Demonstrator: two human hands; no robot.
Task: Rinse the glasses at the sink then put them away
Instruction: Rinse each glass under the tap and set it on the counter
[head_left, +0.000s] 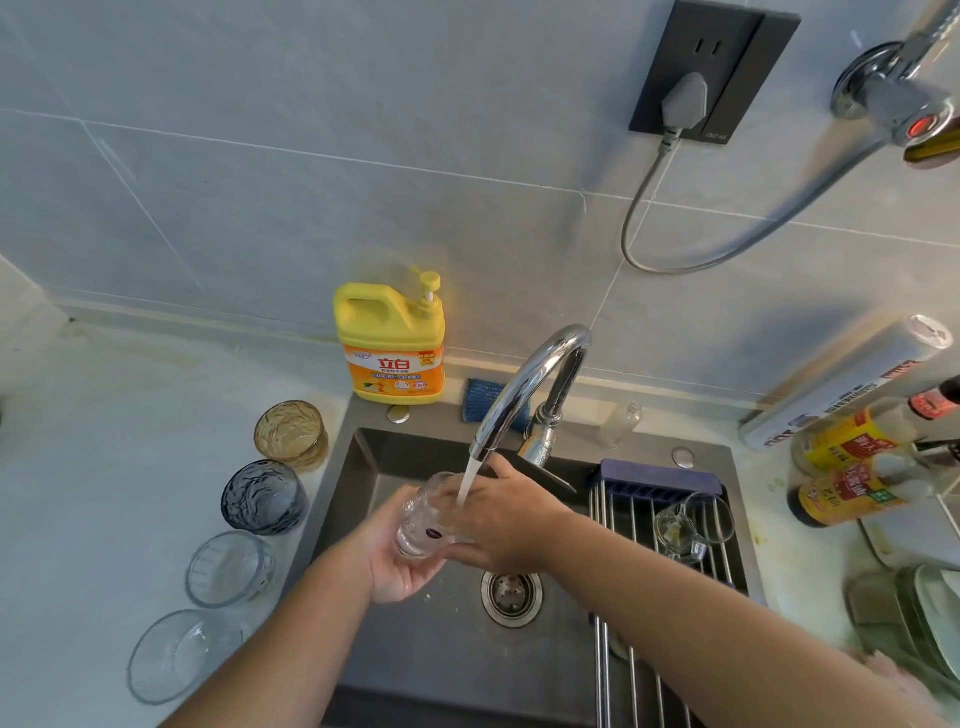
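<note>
Left hand (397, 564) and right hand (501, 522) grip one clear round glass (422, 522) over the grey steel sink (441, 649); four glasses (262, 496) left of it seem unrinsed.

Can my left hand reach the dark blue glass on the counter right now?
Probably yes: nothing stands between the left hand and the dark blue glass, but that hand grips the clear glass under the tap and must let go first.

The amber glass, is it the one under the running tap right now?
No, the amber glass stands on the counter beside the sink; the left hand holds a clear glass under the stream.
</note>
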